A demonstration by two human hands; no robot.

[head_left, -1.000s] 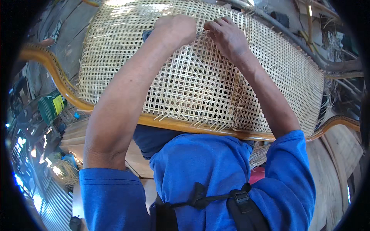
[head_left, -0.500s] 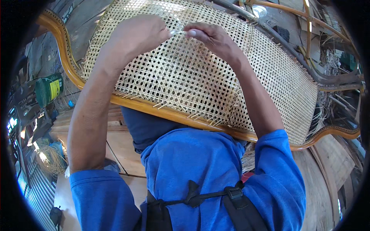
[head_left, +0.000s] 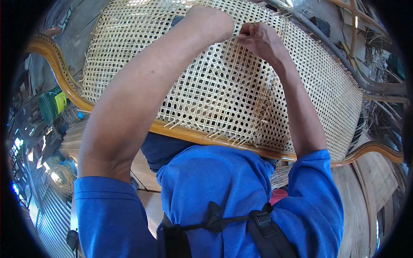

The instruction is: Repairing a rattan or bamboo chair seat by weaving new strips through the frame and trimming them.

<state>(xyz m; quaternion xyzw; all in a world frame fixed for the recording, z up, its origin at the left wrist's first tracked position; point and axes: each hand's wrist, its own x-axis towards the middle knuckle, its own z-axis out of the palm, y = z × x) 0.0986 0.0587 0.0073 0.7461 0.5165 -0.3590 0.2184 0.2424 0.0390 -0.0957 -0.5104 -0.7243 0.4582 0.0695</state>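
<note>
A large woven cane panel [head_left: 206,88], pale with open holes, lies in a curved, varnished wooden frame [head_left: 189,134] across my lap. Over its far part my left hand [head_left: 211,23] is closed, its back toward me and its fingertips hidden. Just right of it, my right hand [head_left: 261,39] is closed too, with fingers curled and thumb pressed in. A short bit of thin, pale cane strand [head_left: 236,36] shows in the small gap between them. Loose cane ends [head_left: 172,123] stick out over the near rail.
A green bucket [head_left: 52,105] with a yellow label stands at the left. Bundled cane strands [head_left: 60,176] lie below it. Dark, curved wooden parts [head_left: 378,88] stand at the right. Wooden boards [head_left: 355,198] cover the floor at lower right. A reddish object [head_left: 278,195] shows beside my waist.
Both hands have moved right over the panel, the left one farther, its forearm now slanting across the weave. The strand between them shows less. The view has shifted slightly.
</note>
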